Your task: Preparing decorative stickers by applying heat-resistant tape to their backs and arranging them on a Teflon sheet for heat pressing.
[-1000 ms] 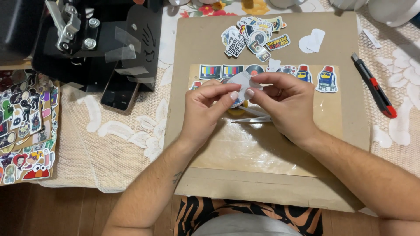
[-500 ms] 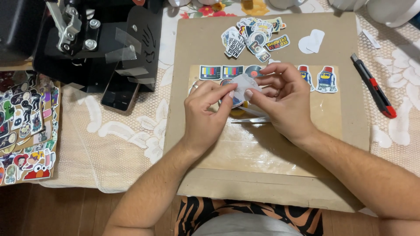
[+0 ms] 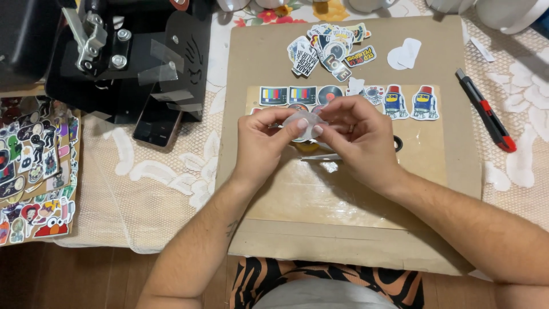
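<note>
At the far left edge lies a sheet full of colourful cartoon stickers, partly over the side of the table. Behind it stands a black metal device with bolts and strips of clear tape on its front. A dark phone lies flat just before this device, on the lace tablecloth.

In the middle sits a brown cardboard sheet, and on it a glossy clear film is spread. The left hand and the right hand meet above the upper part of this film. Between them they hold a small round sticker, pale and whitish from this side. The thumb and first fingers of each hand are pinched on its edges, the left ones on its left side and the right ones on its right side, so both hands are closed on it. The other fingers are curled loosely. What is printed on the sticker cannot be seen.

Behind the hands a row of stickers is laid on the film, and it ends at the right with two blue and red robot stickers. Further back a loose pile of stickers lies on the cardboard, with two white backing papers beside it. To the right, on the tablecloth, a red and black utility knife lies at a slant, well apart from the hands.
</note>
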